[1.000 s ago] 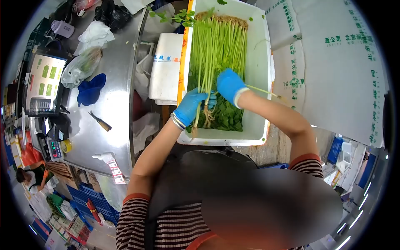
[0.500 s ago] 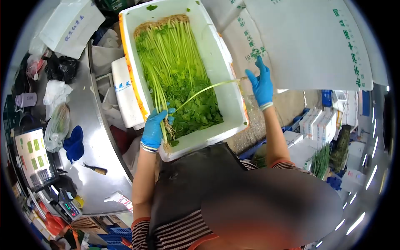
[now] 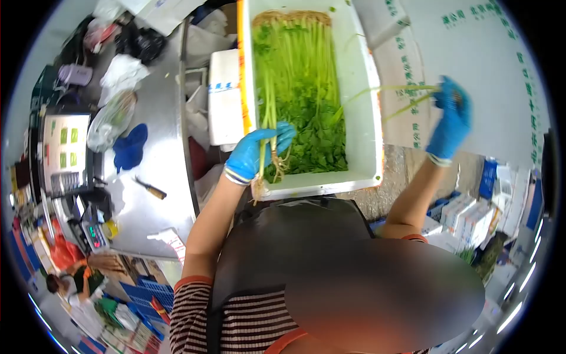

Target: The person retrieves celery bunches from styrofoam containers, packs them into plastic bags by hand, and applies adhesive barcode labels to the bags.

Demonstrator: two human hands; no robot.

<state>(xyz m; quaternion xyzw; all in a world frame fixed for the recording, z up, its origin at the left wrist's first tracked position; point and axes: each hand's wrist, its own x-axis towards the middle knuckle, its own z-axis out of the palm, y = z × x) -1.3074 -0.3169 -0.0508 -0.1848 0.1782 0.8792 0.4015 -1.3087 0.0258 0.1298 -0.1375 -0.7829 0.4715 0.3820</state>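
Observation:
A white foam box [image 3: 370, 88] holds a dense bunch of leafy green Chinese celery [image 3: 306, 65], roots at the far end and leaves near me. My left hand [image 3: 259, 152], in a blue glove, is closed around a few celery stalks [image 3: 269, 112] over the box's near left corner. Their pale roots hang below my fingers. Out to the right, beyond the box's side, my right hand [image 3: 451, 124], also gloved and slightly blurred, is closed on thin celery stems [image 3: 407, 88]. The stems stretch left from it toward the box.
On the left is a metal table [image 3: 156, 112] with a knife [image 3: 150, 187], a blue cloth [image 3: 131, 147], a bagged vegetable [image 3: 112, 121], a screen [image 3: 66, 147] and a scale [image 3: 94, 235]. Large white printed boxes [image 3: 471, 53] stand at right. Another person [image 3: 76, 286] is at lower left.
My right hand has closed on celery stems and swung right, away from the box. My left hand keeps its stalks. The whole view has turned, shifting the box rightward in the picture.

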